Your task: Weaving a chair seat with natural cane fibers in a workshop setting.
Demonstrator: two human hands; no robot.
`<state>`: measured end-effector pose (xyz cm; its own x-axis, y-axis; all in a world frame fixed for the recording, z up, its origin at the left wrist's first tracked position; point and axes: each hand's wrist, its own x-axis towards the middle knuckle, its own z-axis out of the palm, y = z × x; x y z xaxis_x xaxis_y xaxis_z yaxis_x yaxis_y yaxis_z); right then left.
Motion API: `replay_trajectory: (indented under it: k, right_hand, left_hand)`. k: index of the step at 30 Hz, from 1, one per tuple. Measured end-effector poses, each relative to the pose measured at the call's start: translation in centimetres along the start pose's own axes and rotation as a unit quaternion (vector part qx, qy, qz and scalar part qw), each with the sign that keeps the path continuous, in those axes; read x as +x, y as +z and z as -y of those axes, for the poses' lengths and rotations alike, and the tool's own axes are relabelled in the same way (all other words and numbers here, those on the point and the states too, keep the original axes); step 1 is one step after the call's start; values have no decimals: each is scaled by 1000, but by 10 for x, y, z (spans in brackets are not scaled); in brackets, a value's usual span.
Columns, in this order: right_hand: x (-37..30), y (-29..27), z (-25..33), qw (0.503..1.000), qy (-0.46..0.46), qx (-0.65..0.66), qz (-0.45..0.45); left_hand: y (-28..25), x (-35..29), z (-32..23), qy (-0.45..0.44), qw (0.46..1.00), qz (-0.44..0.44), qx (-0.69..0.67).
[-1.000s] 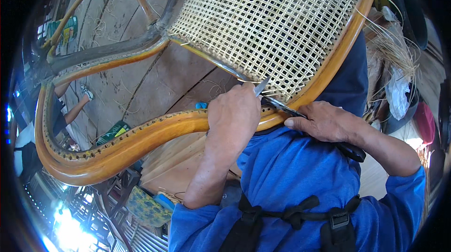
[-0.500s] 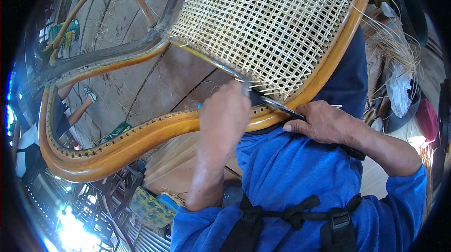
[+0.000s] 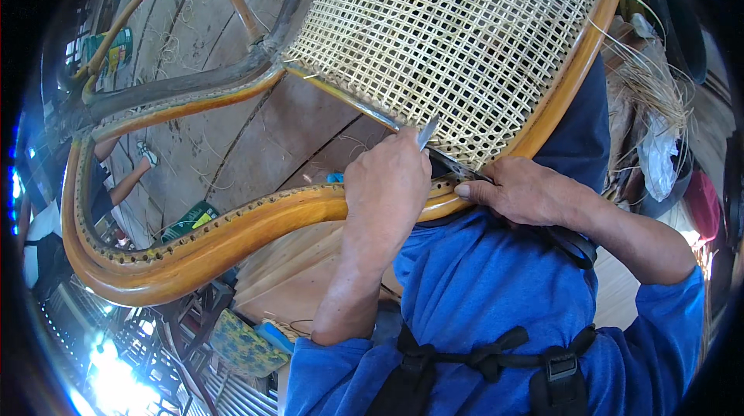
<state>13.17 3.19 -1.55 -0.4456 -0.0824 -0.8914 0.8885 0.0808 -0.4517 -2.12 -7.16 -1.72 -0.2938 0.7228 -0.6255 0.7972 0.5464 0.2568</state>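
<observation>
A woven cane panel (image 3: pixel 457 36) is stretched over the curved wooden chair frame (image 3: pixel 209 249), which lies across my lap. My left hand (image 3: pixel 387 183) is closed around a knife (image 3: pixel 428 131), its short metal blade standing up at the panel's lower edge. A bit of blue (image 3: pixel 335 177) shows beside that hand; I cannot tell whether it is the handle. My right hand (image 3: pixel 523 191) rests at the panel's lower right corner, thumb and fingers closed on a slim dark-handled tool (image 3: pixel 469 173) that points toward the blade. Its tip is hard to make out.
Loose cane strands (image 3: pixel 651 79) hang beside a crumpled plastic bag (image 3: pixel 660 152) at the right. Planked floor (image 3: pixel 232 122) lies beyond the frame, with scattered cane scraps. Green containers (image 3: pixel 190 218) stand at the left, and another person's leg (image 3: pixel 128 183) shows there.
My left hand has shifted slightly right, and its blade now shows angled upward over the panel's edge. The right hand has moved a little up and left along the frame.
</observation>
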Motion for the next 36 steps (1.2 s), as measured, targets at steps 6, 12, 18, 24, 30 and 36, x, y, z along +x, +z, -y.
replay_trajectory:
  k: [6, 12, 18, 24, 30, 36]
  right_hand:
    - [-1, -1, 1, 1000, -1, 10, -2]
    - [4, -1, -4, 999, 17, 32, 27]
    - [1, 8, -15, 996, -79, 2, -50]
    - [-9, 9, -10, 998, -56, -38, 2]
    - [-5, 3, -6, 999, -47, -6, -1]
    - [7, -1, -4, 999, -26, 25, 31]
  left_hand:
    - [4, 0, -1, 12, 1000, -9, 4]
    - [5, 0, -2, 28, 999, -19, 17]
    - [-3, -2, 1, -14, 1000, -23, -2]
    - [-14, 2, 14, 14, 999, -51, 7]
    - [-8, 7, 6, -7, 999, -6, 36]
    - [-10, 5, 3, -4, 999, -19, 25]
